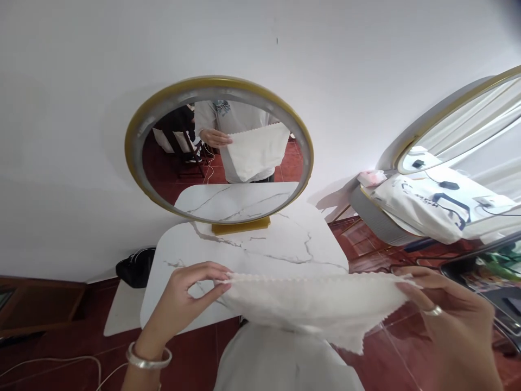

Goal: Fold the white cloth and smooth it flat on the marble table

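A white cloth (301, 298) with a scalloped edge is stretched between my two hands, its upper edge nearly straight and the rest hanging down. My left hand (191, 290) pinches the left corner between thumb and fingers. At the other end, my right hand (451, 309) grips the right corner, the thumb in front. Below and behind the cloth stands the white marble-patterned table (252, 244). A round gold-framed mirror (220, 84) stands at its back and reflects my torso and the held cloth.
To the right, a second table (382, 217) bears a white printed fabric (419, 203) and a pink-and-white packet (371, 177), beside another round mirror (459, 119). A black bag (136, 267) sits at the left. Pale cables (61, 359) cross the red tiled floor (187, 361).
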Action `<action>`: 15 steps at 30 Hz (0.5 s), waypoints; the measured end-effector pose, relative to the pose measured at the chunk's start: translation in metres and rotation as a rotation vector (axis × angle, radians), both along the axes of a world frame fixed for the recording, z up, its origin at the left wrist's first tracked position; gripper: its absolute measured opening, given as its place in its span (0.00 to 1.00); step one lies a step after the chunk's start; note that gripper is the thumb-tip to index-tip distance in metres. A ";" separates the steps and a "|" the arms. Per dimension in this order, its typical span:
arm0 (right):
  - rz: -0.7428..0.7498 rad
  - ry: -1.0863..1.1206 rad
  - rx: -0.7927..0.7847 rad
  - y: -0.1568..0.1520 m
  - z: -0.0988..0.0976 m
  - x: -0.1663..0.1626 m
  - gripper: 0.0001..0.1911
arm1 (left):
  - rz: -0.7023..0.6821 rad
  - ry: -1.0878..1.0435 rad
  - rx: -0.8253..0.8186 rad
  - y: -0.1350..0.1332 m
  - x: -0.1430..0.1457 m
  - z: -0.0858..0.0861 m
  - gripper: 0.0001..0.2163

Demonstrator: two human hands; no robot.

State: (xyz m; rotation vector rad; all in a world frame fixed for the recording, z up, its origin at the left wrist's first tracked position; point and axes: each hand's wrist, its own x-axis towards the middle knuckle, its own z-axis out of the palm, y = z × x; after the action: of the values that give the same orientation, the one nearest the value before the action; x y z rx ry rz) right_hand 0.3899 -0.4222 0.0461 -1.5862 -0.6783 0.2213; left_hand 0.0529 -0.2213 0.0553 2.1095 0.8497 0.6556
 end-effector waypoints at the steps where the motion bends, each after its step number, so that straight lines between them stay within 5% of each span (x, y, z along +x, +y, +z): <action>1: 0.038 -0.008 -0.006 0.004 -0.003 0.012 0.10 | 0.020 0.016 0.019 -0.001 0.011 -0.003 0.07; 8: 0.341 -0.094 0.000 0.042 -0.027 0.101 0.08 | 0.210 0.095 0.218 -0.003 0.084 -0.021 0.09; 15: 0.414 -0.069 -0.092 0.021 -0.030 0.136 0.07 | 0.265 0.166 0.113 -0.039 0.099 -0.018 0.09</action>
State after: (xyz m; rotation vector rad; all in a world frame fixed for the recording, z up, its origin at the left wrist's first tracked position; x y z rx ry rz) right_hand 0.5262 -0.4013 0.0158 -1.5324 -1.0618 0.5103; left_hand 0.1523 -0.2601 0.0374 2.1951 1.2252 0.6843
